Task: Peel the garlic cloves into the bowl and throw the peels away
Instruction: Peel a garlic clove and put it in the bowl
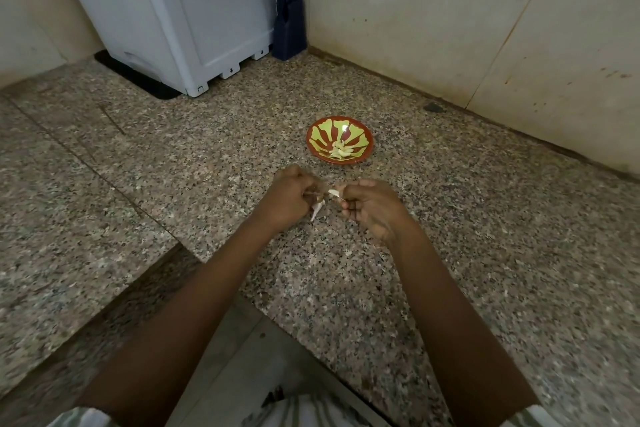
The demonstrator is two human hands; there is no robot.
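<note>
A small red and yellow-green bowl (pixel 339 143) sits on the granite counter (pixel 207 156) with several peeled garlic cloves (pixel 341 150) in its bottom. Just in front of it, both hands hover close together above the counter. My left hand (pixel 289 198) has its fingers curled around garlic, and white peel (pixel 317 209) hangs down from it. My right hand (pixel 369 206) pinches a pale garlic clove (pixel 334 193) between thumb and fingertips. What else the left hand holds is hidden by its fingers.
A white appliance (pixel 173 10) stands on a black mat at the back left. A dark blue knife block (pixel 289 21) stands in the corner beside it. Tiled walls close the counter at the back and right. The counter's front edge cuts diagonally at lower left.
</note>
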